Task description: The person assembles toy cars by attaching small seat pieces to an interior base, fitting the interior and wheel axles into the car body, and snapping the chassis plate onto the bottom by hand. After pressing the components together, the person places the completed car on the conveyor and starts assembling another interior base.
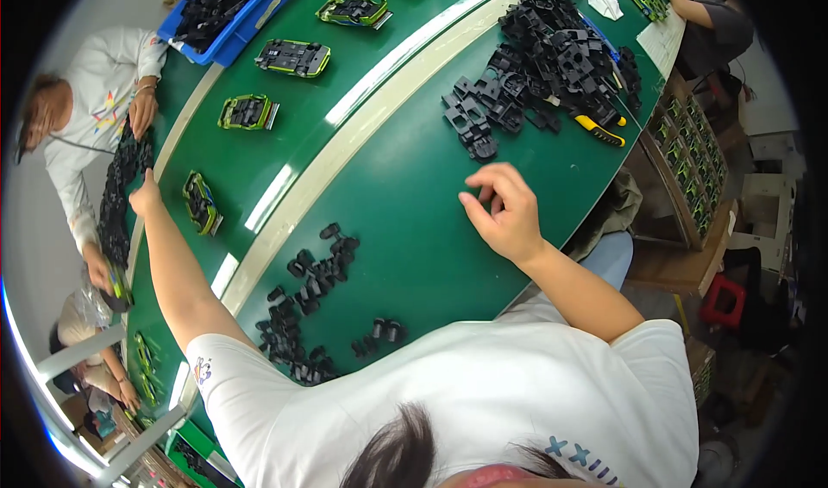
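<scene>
two hands out over a green conveyor table [405, 229], wide apart. left hand [145, 197] is stretched to the far left edge, fingers closed around something there, cannot tell what; it is just beside a green and black toy car chassis [201, 203] lying near that edge, and close to a black stack of parts [121, 186] that a person in a white top [95, 100] holds with both hands. more chassis in a row along the belt toward the top: one [247, 112], one [293, 58], one [354, 11]. blue bin [226, 14] of black parts at the top left corner. pale strip [345, 143] runs down the table's middle. small black pieces [310, 272] scattered at the near edge, between the two arms, a few loose ones [379, 328] just beside them. bare green belt lies open between that scatter and the right hand [504, 212], which hovers mid table, fingers curled in, thumb and forefinger tips pressed together, whether a small piece sits between them cannot be told. big pile of black plastic frames [543, 65] toward the top right corner, well apart from the hand. yellow handled tool [600, 129] at the pile's right, near the right edge.
</scene>
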Demonstrator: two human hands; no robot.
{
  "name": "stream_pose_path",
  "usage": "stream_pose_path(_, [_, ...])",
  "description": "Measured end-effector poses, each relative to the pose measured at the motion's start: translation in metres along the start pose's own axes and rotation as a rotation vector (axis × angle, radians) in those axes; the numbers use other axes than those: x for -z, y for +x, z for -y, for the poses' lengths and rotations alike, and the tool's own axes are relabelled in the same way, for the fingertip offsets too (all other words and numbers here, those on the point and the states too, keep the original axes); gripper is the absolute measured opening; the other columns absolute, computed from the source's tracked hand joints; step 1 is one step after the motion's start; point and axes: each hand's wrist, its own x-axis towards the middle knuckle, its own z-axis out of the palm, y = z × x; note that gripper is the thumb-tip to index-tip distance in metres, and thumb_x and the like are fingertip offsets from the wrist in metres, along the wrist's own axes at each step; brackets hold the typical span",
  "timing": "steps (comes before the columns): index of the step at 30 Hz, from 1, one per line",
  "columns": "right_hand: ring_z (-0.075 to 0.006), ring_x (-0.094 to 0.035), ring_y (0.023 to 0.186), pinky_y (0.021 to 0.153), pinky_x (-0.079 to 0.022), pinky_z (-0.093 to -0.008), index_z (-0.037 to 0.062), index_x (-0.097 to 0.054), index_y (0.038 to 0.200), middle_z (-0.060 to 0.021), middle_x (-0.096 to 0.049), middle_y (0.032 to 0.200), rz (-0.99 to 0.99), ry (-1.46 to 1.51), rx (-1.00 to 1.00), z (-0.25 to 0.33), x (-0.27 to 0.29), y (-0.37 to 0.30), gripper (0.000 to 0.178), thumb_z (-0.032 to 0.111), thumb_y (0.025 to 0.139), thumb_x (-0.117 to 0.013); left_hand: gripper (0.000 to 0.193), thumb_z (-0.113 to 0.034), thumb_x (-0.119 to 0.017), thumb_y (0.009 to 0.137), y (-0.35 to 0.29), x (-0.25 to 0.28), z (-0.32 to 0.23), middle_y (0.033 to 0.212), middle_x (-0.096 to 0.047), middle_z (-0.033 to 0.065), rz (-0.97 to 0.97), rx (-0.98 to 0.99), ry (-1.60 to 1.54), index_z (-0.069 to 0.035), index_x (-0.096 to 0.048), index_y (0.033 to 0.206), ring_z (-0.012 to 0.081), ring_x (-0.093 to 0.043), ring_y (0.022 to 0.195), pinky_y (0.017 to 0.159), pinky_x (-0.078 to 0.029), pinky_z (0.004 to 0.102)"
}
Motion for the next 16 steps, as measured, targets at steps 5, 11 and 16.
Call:
stream_pose_path(5, [-0.0308,-0.054,0.095,0.079,-0.048,-0.0396,0.0096,-0.062,0.102,-0.0113,-0.055,0.104,-0.193,-0.542,0.146,-0.007,0.001,0.024,0.036,0.021,0.073,-0.080,0.042,-0.037,-0.077,0.079,-0.096,0.068,-0.013,0.090,-0.073,0.0102,0.054,-0.485,-0.348,-0.001,-0.072,0.100,0.0173,-0.068,0.082,0.079,-0.052,0.0295])
stream_pose_path(11, [-0.0325,-0.057,0.091,0.076,-0.049,-0.0415,0.0076,-0.064,0.094,-0.0116,-0.058,0.096,-0.114,-0.542,0.176,-0.015,-0.006,0.021,0.027,0.022,0.076,-0.078,0.021,-0.019,-0.071,0.090,-0.339,0.188,-0.045,0.085,-0.067,0.0001,0.558,-0.763,-0.711,-0.001,-0.071,0.100,0.0060,-0.059,0.075,0.068,-0.047,0.0203])
stream_pose_path(16, [-0.0338,-0.060,0.085,0.078,-0.049,-0.0422,0.0060,-0.066,0.090,-0.0128,-0.063,0.090,0.048,-0.151,0.161,0.035,0.000,-0.007,0.028,0.027,0.077,-0.079,0.036,-0.029,-0.072,0.088,-0.466,0.235,-0.024,0.094,-0.070,0.0074,0.834,-0.674,-0.706,-0.002,-0.066,0.112,0.0158,-0.065,0.087,0.077,-0.051,0.0271])
